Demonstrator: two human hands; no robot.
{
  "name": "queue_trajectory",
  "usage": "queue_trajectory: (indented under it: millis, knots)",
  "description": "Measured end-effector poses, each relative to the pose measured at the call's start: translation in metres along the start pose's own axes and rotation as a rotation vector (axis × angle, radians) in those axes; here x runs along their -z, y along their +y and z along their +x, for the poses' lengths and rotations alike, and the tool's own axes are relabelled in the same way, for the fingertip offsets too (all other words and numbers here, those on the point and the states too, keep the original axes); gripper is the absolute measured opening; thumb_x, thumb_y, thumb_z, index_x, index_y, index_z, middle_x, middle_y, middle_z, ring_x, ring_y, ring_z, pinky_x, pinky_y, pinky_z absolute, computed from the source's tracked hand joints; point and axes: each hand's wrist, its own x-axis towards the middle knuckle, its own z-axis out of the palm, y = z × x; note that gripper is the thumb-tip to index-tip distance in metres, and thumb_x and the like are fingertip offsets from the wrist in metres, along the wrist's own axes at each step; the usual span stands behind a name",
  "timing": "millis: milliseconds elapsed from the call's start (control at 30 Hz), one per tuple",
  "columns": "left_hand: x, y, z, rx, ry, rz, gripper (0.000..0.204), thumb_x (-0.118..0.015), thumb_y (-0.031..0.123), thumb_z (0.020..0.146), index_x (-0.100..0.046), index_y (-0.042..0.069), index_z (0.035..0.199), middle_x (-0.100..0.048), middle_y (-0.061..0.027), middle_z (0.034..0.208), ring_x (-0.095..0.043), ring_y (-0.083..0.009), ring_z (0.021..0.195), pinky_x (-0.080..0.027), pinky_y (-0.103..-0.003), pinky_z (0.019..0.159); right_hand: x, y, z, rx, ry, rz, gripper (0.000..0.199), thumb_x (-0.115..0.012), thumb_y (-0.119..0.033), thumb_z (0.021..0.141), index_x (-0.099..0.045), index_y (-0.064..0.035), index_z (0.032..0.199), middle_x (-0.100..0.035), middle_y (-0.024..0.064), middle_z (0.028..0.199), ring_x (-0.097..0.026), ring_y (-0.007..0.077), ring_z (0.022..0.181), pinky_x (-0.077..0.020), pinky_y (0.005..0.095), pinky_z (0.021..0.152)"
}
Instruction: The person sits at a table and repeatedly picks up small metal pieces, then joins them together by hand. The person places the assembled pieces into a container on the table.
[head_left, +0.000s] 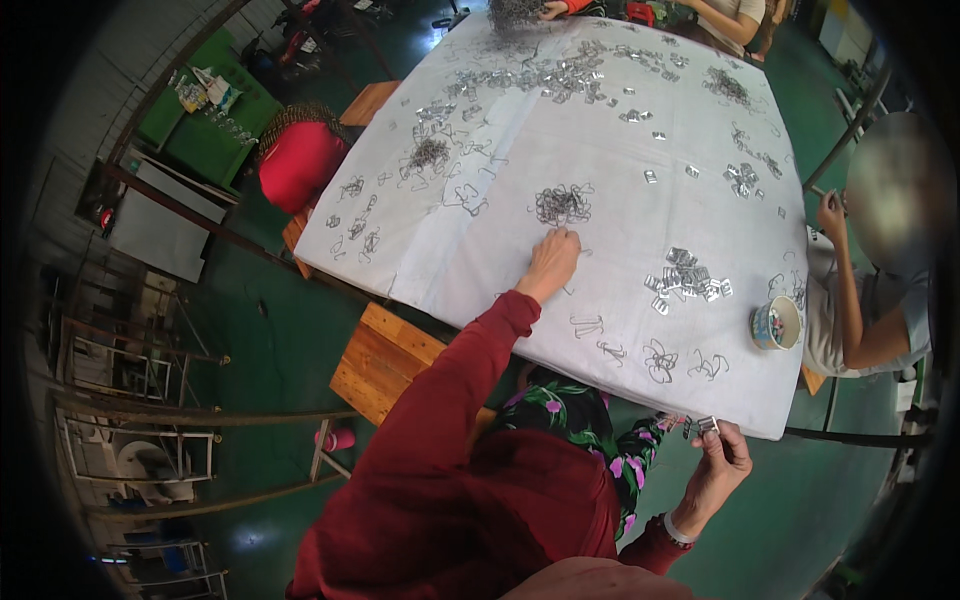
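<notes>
My left hand (553,262) reaches over the white-covered table (610,130), fingers curled together at the near edge of a pile of bent wire hooks (563,205). What its fingertips hold, if anything, is hidden. Just off the table's near right edge, my right hand (720,462) pinches a small silver metal buckle (708,424) between thumb and fingers. Darker small pieces (688,428) show beside that buckle, too small to make out. A heap of slotted silver buckles (686,278) lies between my hands, with loose wire hooks (660,362) closer to me.
A paper tub (776,324) with small coloured things inside stands near the right edge. More buckles (540,76) and hooks (428,154) are scattered farther off. A co-worker (870,310) sits at the right; other people work at the far side. A wooden bench (385,362) stands at left.
</notes>
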Motion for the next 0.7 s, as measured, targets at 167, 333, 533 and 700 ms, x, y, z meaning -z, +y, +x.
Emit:
queue_trajectory:
  millis: [167,333,533,700]
  knots:
    - [0.021,0.046,-0.005,-0.088,-0.030,-0.464,0.013,-0.054,0.010,0.088,-0.058,-0.001,0.095,-0.062,-0.0114,0.087,-0.060,-0.0228,0.076,-0.048,-0.036,0.069,-0.004,-0.007,-0.004,-0.076,0.174,-0.128,0.019,-0.062,0.008,0.076,-0.059,0.0076,0.094,-0.063,0.0139,0.086,-0.061,0.0176,0.071,-0.0517,0.0258,0.059]
    - [0.042,0.149,-0.048,0.018,-0.468,-1.037,0.015,-0.056,0.008,0.091,-0.058,-0.001,0.103,-0.061,-0.0043,0.086,-0.054,-0.0076,0.070,-0.048,-0.024,0.065,0.003,0.003,-0.010,-0.118,0.202,-0.101,0.015,-0.064,0.010,0.075,-0.060,0.0082,0.090,-0.064,0.0126,0.081,-0.063,0.0179,0.066,-0.0512,0.0262,0.062]
    - [0.064,0.214,-0.109,-0.196,-0.752,-1.319,0.012,-0.060,0.005,0.089,-0.058,0.000,0.099,-0.061,-0.0057,0.101,-0.057,-0.0134,0.092,-0.047,-0.028,0.082,0.006,0.015,-0.018,-0.087,0.219,-0.023,0.013,-0.066,0.011,0.076,-0.064,0.0071,0.089,-0.064,0.0115,0.083,-0.064,0.0165,0.067,-0.0516,0.0243,0.061]
    - [0.049,0.227,-0.115,-0.562,-0.333,-0.862,0.014,-0.063,0.003,0.083,-0.059,0.004,0.096,-0.059,-0.0074,0.095,-0.057,-0.0216,0.092,-0.046,-0.032,0.082,0.007,0.019,-0.023,-0.036,0.268,-0.054,0.013,-0.066,0.011,0.076,-0.064,0.0066,0.088,-0.064,0.0110,0.086,-0.063,0.0156,0.070,-0.0528,0.0239,0.062]
